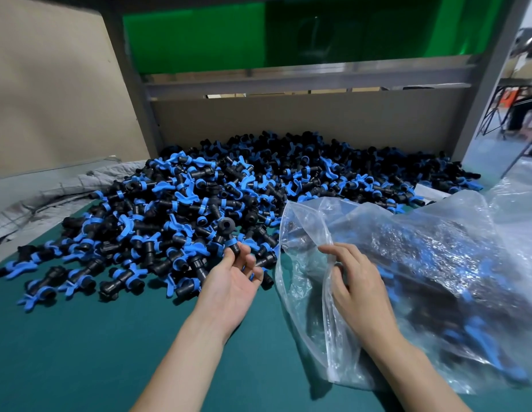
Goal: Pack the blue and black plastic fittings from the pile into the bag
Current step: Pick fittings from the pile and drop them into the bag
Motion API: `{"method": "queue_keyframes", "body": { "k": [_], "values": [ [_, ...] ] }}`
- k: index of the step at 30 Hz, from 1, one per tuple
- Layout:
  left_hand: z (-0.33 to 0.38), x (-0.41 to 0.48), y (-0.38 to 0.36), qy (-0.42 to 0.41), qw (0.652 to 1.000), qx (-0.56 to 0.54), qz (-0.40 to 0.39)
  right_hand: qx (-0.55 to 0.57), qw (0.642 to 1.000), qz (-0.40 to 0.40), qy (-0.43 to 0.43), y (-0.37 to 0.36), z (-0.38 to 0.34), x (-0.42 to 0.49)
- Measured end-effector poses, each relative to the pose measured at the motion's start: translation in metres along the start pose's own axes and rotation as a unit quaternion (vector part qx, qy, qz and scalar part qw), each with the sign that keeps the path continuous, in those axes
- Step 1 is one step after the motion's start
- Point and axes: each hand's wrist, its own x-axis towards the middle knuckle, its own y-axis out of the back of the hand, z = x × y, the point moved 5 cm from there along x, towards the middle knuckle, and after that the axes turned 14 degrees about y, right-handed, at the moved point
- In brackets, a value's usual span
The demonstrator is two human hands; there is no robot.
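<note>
The left hand [233, 273] lay palm-up at the near edge of the pile. Its grip was a pinch, with thumb and fingertips [229, 256] holding the lower end of one black plastic fitting with a blue collar [225, 230], which stood upright just above the heap. The right hand [358, 285] rested on the mouth of the clear plastic bag [437, 233]. Its grip appeared to pinch the rim film between thumb and forefinger, though folds of film hid part of the thumb.

The bag lay on its side toward the right edge of the dark green surface [80, 352], with its mouth facing the pile, and it held many fittings. The pile of blue and black plastic fittings [199, 197] covered the middle and far side of the surface and reached the bag's mouth. A grey quilted cloth [35, 197] lay at the left edge.

Probable faults from this position:
- The fitting was held at one end only, so it could pivot in the pinch and drop back onto the heap.
- Blue wings on neighbouring parts could hook the lifted fitting and drag others off the near edge.
- If the right hand slackened, the limp rim would likely collapse and close the opening.
- The bag lay flat with its mouth low, so packed fittings could slide back out.
</note>
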Motion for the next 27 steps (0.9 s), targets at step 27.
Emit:
{"method": "queue_keyframes", "body": {
  "k": [27],
  "values": [
    [0.0025, -0.0099, -0.005, -0.052, 0.997, 0.05, 0.03, 0.002, 1.0, -0.002, 0.0, 0.0004, -0.0007, -0.0007]
  ]
}}
